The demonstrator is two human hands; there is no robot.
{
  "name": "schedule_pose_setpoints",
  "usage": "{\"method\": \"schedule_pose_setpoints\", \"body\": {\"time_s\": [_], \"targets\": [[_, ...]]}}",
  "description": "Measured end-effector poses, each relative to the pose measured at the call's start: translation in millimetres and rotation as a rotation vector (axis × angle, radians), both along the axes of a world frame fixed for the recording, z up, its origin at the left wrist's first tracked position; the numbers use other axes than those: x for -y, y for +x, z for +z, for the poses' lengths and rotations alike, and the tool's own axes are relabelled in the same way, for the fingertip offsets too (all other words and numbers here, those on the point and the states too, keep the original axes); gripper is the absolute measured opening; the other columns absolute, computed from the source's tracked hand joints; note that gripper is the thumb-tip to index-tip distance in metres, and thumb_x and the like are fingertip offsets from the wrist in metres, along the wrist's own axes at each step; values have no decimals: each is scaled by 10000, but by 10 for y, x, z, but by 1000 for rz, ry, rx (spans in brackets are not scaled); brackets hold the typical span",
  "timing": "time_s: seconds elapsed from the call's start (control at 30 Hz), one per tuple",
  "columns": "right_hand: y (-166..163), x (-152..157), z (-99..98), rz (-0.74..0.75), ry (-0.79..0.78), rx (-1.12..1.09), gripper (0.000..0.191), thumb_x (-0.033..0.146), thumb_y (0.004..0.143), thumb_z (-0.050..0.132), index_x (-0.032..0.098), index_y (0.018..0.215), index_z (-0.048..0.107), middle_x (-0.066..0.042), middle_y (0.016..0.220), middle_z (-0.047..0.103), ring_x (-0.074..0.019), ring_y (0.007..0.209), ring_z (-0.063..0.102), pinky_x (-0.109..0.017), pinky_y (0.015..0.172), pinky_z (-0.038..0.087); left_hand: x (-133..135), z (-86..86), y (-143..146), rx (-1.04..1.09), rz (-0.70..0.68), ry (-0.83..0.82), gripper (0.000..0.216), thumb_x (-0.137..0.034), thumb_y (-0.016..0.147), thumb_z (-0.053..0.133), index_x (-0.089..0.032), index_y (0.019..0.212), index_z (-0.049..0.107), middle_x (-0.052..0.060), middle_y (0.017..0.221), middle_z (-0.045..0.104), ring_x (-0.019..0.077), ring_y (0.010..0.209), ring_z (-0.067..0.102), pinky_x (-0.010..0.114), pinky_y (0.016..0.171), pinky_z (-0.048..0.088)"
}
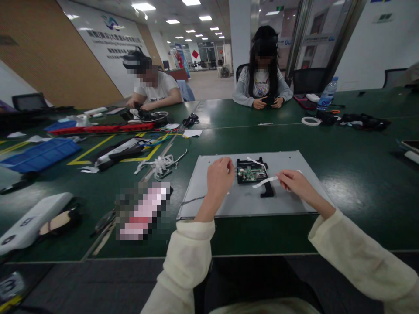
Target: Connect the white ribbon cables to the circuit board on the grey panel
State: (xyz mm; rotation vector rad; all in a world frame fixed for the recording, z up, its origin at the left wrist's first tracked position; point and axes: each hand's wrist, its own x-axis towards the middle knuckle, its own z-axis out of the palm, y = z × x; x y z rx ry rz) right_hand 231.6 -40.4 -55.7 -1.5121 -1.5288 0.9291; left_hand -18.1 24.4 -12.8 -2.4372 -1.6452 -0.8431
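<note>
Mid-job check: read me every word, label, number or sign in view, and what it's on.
"THE", apparently, on the shirt of the person across; the rest is unclear.
Wall sign: Chinese characters and Latin letters, too blurred to read.
White shirt at far left: lettering too blurred.
Bottle: label too small.
White device: dark marks, illegible.
Circuit board: any print is too small.

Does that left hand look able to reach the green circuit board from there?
Probably yes: the left hand is close beside the green circuit board, whose face looks mostly uncovered. The white strip in the right hand is toward the board's other side, leaving that approach free.
</note>
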Motion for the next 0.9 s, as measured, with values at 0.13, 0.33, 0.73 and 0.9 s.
{"method": "schedule_pose_setpoints", "body": {"time_s": [0.13,0.33,0.73,0.9], "targets": [[30,33,-122,-65,44,181,421,487,871,407,195,575,473,29,489,464,-110,477,431,-243,513,307,268,88,182,136,-29,-47,198,-167,901,395,-167,960,584,84,919,646,222,905,592,348,815,444],[-33,25,-177,-80,188,426,395,436,873,422,192,566,475,14,525,495,-119,528,443,-255,531,259,933,-184,542,79,-192,-163,324,-163,903,381,-192,1188,531,114,1141,626,247,1076,570,419,918,455],[-95,65,-206,-130,157,777,325,354,906,421,194,647,535,-33,599,592,-154,586,542,-270,556,259,1200,-569,791,14,-145,-175,445,-297,939,380,-145,1357,403,157,1372,505,259,1296,453,480,1080,350],[-168,101,-163,-149,72,962,335,367,928,386,194,709,572,-66,668,637,-177,625,587,-275,528,227,1187,-569,790,32,-133,-171,434,-303,937,389,-147,1339,421,156,1339,536,266,1257,490,499,1068,354]]}}
